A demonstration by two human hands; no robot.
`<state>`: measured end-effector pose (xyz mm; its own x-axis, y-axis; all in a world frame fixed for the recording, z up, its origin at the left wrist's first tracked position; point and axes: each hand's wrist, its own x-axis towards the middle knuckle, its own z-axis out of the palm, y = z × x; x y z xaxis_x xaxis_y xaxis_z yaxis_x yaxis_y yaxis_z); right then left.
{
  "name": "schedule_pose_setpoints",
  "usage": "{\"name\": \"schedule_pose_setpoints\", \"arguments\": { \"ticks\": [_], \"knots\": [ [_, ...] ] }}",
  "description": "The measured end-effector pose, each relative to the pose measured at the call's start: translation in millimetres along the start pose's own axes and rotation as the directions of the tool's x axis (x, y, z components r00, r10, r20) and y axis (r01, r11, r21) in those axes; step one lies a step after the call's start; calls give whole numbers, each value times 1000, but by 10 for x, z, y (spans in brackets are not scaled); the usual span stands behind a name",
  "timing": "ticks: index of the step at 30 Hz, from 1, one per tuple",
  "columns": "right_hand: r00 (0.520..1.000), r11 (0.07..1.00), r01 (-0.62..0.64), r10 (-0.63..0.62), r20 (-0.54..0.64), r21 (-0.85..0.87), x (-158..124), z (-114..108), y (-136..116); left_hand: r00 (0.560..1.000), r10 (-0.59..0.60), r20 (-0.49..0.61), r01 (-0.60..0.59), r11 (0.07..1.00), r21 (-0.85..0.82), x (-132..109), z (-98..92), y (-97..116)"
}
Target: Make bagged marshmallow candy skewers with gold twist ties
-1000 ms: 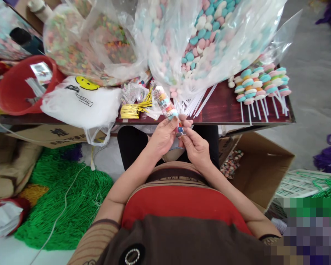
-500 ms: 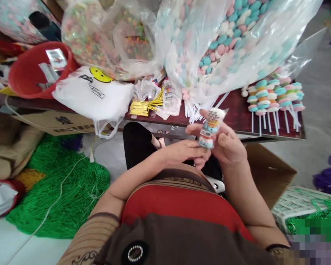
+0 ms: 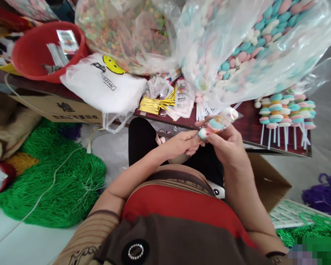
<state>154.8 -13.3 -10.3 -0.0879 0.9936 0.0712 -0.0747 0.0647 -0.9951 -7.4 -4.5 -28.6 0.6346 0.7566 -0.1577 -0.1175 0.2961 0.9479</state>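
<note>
Gripping a wrapped candy stick point(image 3: 218, 122) in the right hand point(image 3: 227, 145) with fingers closed around its lower half, tilted toward 2 o'clock, just before the desk point(image 3: 245, 119) edge. Pinching its bottom end with closed left hand point(image 3: 182, 144) fingers. On the desk, at 3 o'clock of the stick, unwrapped candy skewers point(image 3: 285, 110); at 9 o'clock, gold twist ties point(image 3: 154, 105).

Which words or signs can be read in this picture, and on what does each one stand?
"Happy" (likely, tilted), beside a yellow smiley, on the white plastic bag.
Chinese characters on the cardboard box: too blurred to read.
Print on the wrapped candy skewer and sachets: too small.
</note>
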Motion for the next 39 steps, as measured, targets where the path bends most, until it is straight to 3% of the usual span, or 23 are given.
{"name": "schedule_pose_setpoints", "arguments": {
  "ticks": [2, 3, 5, 7, 9, 11, 13, 15, 17, 18, 20, 21, 22, 24, 28, 33, 39],
  "knots": [
    [997, 1000, -28, 28, 68, -3, 53, -32, -28, 994, -11, 105, 27, 987, -156, -34, -9, 23],
    [999, 1000, -26, 26, 37, -10, 87, -18, -10, 998, -1, 67, 11, 989, -145, -41, -11, 31],
    [995, 1000, -9, 6, -98, -28, 167, 64, 74, 987, 50, -152, -44, 998, 44, -42, -27, 41],
    [978, 998, 2, -13, -208, -57, 254, 180, 174, 910, 143, -388, -21, 953, 302, -44, -79, 37],
    [986, 996, -4, -11, -164, -95, 355, 274, 235, 842, 196, -503, 37, 909, 416, -65, -176, 22],
    [1000, 991, -19, 21, 18, -131, 492, 320, 244, 828, 171, -534, 17, 944, 328, -108, -306, 9],
    [982, 983, -17, 51, 182, -183, 684, 339, 232, 811, 132, -570, -96, 991, 93, -155, -449, 16],
    [982, 954, 34, 25, 189, -299, 935, 370, 236, 763, 101, -639, -245, 959, -142, -187, -580, 57],
    [990, 834, 110, -46, 131, -541, 1222, 441, 264, 708, 71, -703, -349, 900, -260, -197, -686, 126],
    [987, 710, 148, -63, 147, -688, 1364, 490, 281, 690, 57, -722, -371, 883, -286, -196, -726, 165],
    [968, 369, 229, 9, 250, -901, 1614, 597, 308, 671, 33, -741, -388, 867, -312, -183, -784, 230],
    [953, 222, 272, 77, 295, -936, 1710, 648, 315, 668, 25, -744, -389, 864, -321, -173, -803, 251],
    [939, 144, 301, 128, 320, -943, 1782, 691, 319, 666, 17, -746, -389, 861, -328, -162, -818, 263],
    [914, 61, 357, 183, 362, -932, 1860, 748, 322, 663, 0, -748, -386, 856, -343, -139, -839, 259],
    [865, -48, 485, 168, 472, -873, 1877, 764, 342, 664, -47, -746, -356, 858, -371, -98, -877, 205],
    [855, -44, 491, 215, 472, -870, 1953, 724, 348, 663, -67, -745, -350, 853, -388, -80, -931, 153],
    [955, 127, 277, 77, 288, -952, 1913, 557, 212, 667, -62, -743, -359, 846, -393, -82, -920, 175]
  ]
}}
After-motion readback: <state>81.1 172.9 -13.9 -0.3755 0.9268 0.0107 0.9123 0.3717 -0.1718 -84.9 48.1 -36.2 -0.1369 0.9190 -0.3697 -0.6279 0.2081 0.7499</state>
